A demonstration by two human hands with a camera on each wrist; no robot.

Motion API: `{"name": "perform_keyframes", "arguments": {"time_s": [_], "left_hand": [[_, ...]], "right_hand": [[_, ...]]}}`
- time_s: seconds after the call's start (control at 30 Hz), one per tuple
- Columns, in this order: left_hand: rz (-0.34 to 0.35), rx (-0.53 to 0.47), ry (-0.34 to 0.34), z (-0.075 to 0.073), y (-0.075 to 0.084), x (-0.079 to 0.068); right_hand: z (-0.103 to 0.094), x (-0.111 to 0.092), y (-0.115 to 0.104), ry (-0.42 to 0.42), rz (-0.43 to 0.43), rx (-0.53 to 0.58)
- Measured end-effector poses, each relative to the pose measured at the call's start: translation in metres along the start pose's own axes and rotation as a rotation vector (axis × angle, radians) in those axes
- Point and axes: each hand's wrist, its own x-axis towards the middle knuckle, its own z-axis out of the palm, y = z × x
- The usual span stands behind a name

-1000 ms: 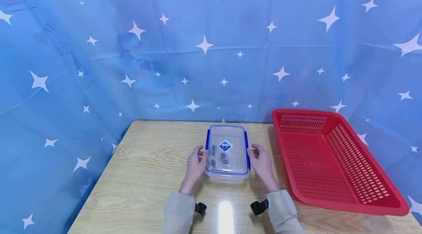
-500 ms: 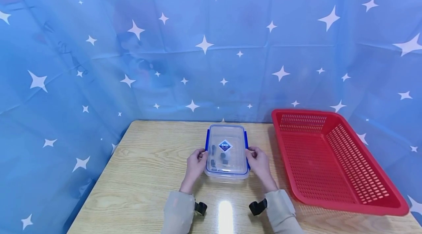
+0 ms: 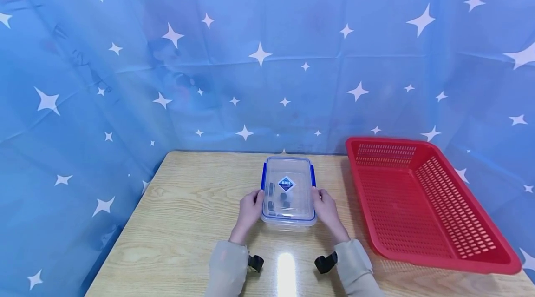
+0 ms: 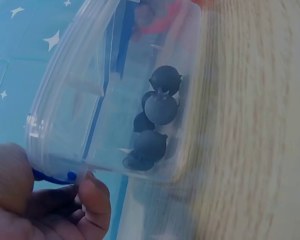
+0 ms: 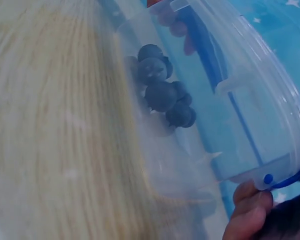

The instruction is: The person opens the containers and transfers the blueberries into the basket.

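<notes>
A clear plastic food storage box [image 3: 298, 201] with a blue-edged lid stands at the middle of the table. Several dark round blueberries [image 4: 161, 109] lie on its bottom, clustered together in the right wrist view too. My left hand [image 3: 249, 208] grips the box at its left side, thumb above and fingers curled below the blue latch [image 4: 52, 177]. On the opposite side, my right hand [image 3: 327, 207] holds the edge by the other blue latch [image 5: 292, 179]. Its thumb is hidden in the right wrist view. A blue diamond label [image 3: 286, 184] sits on the lid.
A large red plastic basket [image 3: 394, 204] with slotted walls stands on the right of the wooden table [image 3: 188, 213]. Behind the table hangs a blue curtain [image 3: 225, 74] with white stars. Black wrist devices [image 3: 256, 263] show at both sleeves.
My fingers, partly spread outside the box a second ago, have curled in against its two sides. The right hand has shifted slightly left. The box stays in place.
</notes>
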Motion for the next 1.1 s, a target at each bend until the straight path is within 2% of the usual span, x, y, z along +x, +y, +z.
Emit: {"name": "perform_keyframes", "arguments": {"time_s": [0.1, 0.37, 0.77, 0.9, 1.0, 1.1], "left_hand": [[0.021, 0.038, 0.020, 0.001, 0.002, 0.000], [-0.028, 0.083, 0.069, 0.007, 0.009, 0.001], [0.012, 0.170, 0.094, 0.006, 0.011, 0.002], [-0.001, 0.179, 0.070, 0.006, 0.012, 0.003], [-0.014, 0.182, 0.050, 0.006, 0.013, 0.003], [-0.014, 0.185, 0.049, 0.005, 0.013, 0.003]], "right_hand": [[-0.001, 0.000, -0.002, -0.023, -0.011, -0.028], [-0.003, 0.002, -0.009, -0.017, -0.070, -0.143], [-0.004, 0.002, -0.015, -0.023, -0.099, -0.225], [-0.005, 0.005, -0.011, -0.039, -0.063, -0.233], [0.000, 0.016, 0.012, -0.043, -0.078, -0.221], [0.027, 0.048, 0.079, 0.030, -0.177, -0.226]]}}
